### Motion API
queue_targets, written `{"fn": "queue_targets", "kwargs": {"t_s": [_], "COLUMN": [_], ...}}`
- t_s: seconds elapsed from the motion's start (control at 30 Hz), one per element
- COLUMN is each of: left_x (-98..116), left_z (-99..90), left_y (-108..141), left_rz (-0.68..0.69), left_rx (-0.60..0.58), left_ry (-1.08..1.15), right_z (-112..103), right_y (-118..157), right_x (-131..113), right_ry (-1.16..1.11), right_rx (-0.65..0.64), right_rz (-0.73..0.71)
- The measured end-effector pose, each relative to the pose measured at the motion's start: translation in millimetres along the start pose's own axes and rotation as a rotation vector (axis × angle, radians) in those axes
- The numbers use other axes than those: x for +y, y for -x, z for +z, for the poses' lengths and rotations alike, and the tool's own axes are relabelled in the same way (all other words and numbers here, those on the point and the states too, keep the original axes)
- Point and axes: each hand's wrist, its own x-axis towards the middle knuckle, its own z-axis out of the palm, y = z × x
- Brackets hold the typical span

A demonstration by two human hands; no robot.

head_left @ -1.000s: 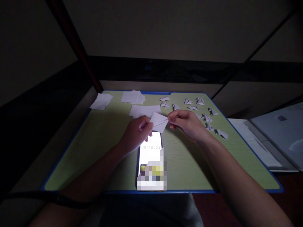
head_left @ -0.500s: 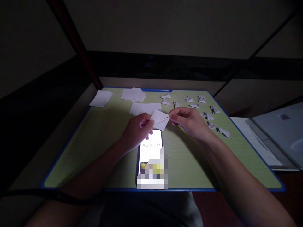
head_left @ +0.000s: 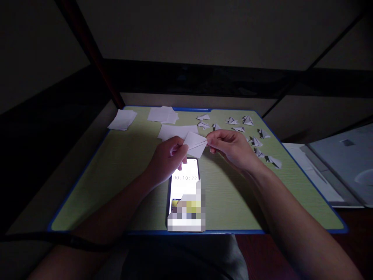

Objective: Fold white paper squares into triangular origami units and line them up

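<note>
I am watching the left hand (head_left: pixel 169 157) gripping the folded paper (head_left: pixel 194 142) by its left side, thumb on top, while the right hand (head_left: pixel 230 146) is pinching its right tip. Together they are holding it above the middle of the desk (head_left: pixel 96 182). I am seeing green surface stretching from the left forearm to the left edge, and from the right forearm toward the near right corner, giving room to move sideways. Between the forearms, the phone (head_left: pixel 185 188) is reaching down to the near edge, taking up that space. Just beyond the left hand, loose sheets (head_left: pixel 173 131) are lying; a paper stack (head_left: pixel 122 119) is sitting by the far left corner, and another pile (head_left: pixel 160 114) is resting along the far edge. Small folded pieces (head_left: pixel 247 120) are crowding the far right part, some sitting close behind the right hand.
</note>
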Motion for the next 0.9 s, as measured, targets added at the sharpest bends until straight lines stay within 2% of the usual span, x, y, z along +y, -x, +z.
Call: {"fn": "queue_targets", "kwargs": {"t_s": [0.47,0.9], "left_x": [-0.7,-0.7], "left_z": [-0.9,-0.2], "left_y": [-0.3,0.8], "left_rz": [0.037,0.044], "left_rx": [0.0,-0.002], "left_ry": [-0.002,0.007], "right_z": [2.4,2.6], "right_y": [1.8,2.0], "right_x": [-1.2,0.1], "right_ry": [-0.06,-0.072], "right_rx": [0.006,-0.05], "right_rz": [0.013,0.031]}}
